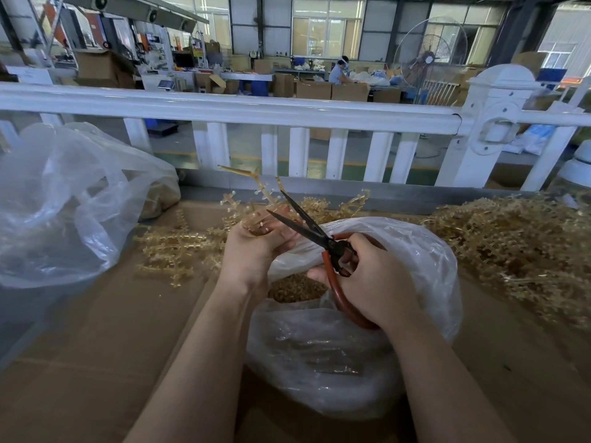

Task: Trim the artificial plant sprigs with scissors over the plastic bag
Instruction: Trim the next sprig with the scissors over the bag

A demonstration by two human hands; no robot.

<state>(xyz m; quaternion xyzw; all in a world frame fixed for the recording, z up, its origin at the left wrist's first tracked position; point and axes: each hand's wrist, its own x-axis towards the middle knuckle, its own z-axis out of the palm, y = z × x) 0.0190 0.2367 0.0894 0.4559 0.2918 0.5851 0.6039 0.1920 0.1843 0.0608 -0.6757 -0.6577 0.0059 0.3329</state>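
My left hand (256, 247) grips a bunch of pale yellow plastic sprigs (259, 199) that stick up and away from me. My right hand (371, 276) holds scissors (307, 228) with dark blades and red-brown loop handles. The blades are spread apart, their tips at the sprig stems just above my left fingers. Both hands hover over a clear plastic bag (425, 260) whose mouth shows a heap of small tan trimmed pieces (294, 287) inside.
Loose sprigs (172, 247) lie on the cardboard surface (96, 330) to the left, and a big pile (518, 241) lies to the right. A second clear bag (64, 199) sits at far left. A white railing (287, 113) runs across behind the work surface.
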